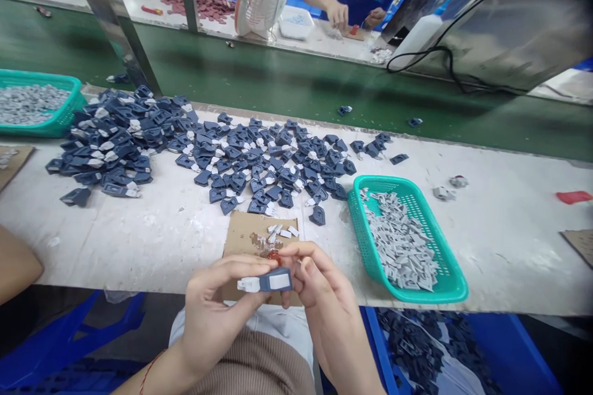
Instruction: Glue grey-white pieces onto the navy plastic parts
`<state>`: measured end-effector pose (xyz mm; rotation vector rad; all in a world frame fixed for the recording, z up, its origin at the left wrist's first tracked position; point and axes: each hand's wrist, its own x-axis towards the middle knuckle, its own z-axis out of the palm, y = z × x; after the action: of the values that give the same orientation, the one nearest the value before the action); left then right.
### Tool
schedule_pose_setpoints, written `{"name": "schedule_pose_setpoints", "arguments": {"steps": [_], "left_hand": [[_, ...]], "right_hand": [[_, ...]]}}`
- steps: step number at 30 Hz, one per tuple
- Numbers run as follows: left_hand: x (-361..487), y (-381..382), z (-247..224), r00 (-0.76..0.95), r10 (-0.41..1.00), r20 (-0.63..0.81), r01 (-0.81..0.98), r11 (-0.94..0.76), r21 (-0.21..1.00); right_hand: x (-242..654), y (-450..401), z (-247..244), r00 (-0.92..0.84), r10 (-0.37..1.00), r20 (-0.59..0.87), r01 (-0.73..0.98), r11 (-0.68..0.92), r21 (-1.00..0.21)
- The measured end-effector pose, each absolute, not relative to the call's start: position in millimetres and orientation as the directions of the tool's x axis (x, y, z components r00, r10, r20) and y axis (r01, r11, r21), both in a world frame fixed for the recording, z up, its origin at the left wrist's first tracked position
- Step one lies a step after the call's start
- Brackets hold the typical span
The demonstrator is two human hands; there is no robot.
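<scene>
My left hand [215, 299] is closed on a dark blue plastic piece [267, 282] with a light grey tip and a pale inset panel. It is held above a cardboard sheet [238, 231] at the table's front edge. Close against the piece's right end, my right hand [327, 296] has its fingers curled, thumb and forefinger nearly together. Whatever may be between them is too small to make out. Just behind the piece sits a red-brown object [274, 256], partly hidden by my fingers. A few small light grey parts [290, 232] lie on the cardboard.
Blue-and-grey pieces [278, 160] spread behind the cardboard, heaped higher [120, 129] leftward. A green basket [359, 228] of grey parts stands right, another green basket [69, 105] far left. Beyond runs a green belt [278, 86], with co-workers' hands [338, 14] past it. A blue bin [514, 345] sits below.
</scene>
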<state>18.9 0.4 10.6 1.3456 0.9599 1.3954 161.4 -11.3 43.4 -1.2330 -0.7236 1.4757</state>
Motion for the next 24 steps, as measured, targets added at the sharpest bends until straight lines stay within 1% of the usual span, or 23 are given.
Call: {"name": "schedule_pose_setpoints", "arguments": {"steps": [1, 5, 6, 11, 13, 15, 18, 20, 24], "left_hand": [[19.2, 0.9, 12.5, 0.056, 0.963, 0.263, -0.107, -0.256, 0.961], [20.6, 0.7, 14.0, 0.068, 0.957, 0.282, -0.061, -0.278, 0.959], [21.1, 0.1, 13.2, 0.068, 0.957, 0.281, -0.052, -0.278, 0.959], [24.6, -3.4, 11.0, 0.067, 0.954, 0.294, -0.04, -0.292, 0.956], [25.5, -3.9, 12.0, 0.076, 0.957, 0.281, -0.04, -0.279, 0.959], [25.5, -3.5, 13.8, 0.086, 0.961, 0.261, -0.035, -0.259, 0.965], [23.7, -0.5, 17.0, 0.106, 0.955, 0.278, -0.002, -0.279, 0.96], [21.8, 2.9, 18.9, 0.147, 0.926, 0.349, 0.033, -0.357, 0.933], [18.6, 12.2, 21.2, 0.254, 0.805, 0.537, 0.103, -0.574, 0.812]], "right_hand": [[160.6, -11.8, 44.2, 0.059, 0.95, -0.307, -0.29, -0.278, -0.916], [155.4, -12.9, 48.1, -0.06, 0.944, -0.323, -0.163, -0.329, -0.93], [153.9, -13.1, 49.0, -0.067, 0.945, -0.321, -0.139, -0.327, -0.935], [149.0, -15.1, 52.3, 0.048, 0.97, -0.238, -0.024, -0.238, -0.971], [149.0, -15.2, 52.9, 0.067, 0.972, -0.226, -0.002, -0.226, -0.974], [150.4, -14.8, 52.5, 0.057, 0.956, -0.287, -0.027, -0.285, -0.958], [154.0, -14.6, 49.8, 0.046, 0.899, -0.436, -0.145, -0.426, -0.893], [155.7, -14.9, 48.1, 0.056, 0.868, -0.494, -0.203, -0.474, -0.857], [154.2, -13.3, 48.8, 0.085, 0.862, -0.5, -0.2, -0.476, -0.856]]}}
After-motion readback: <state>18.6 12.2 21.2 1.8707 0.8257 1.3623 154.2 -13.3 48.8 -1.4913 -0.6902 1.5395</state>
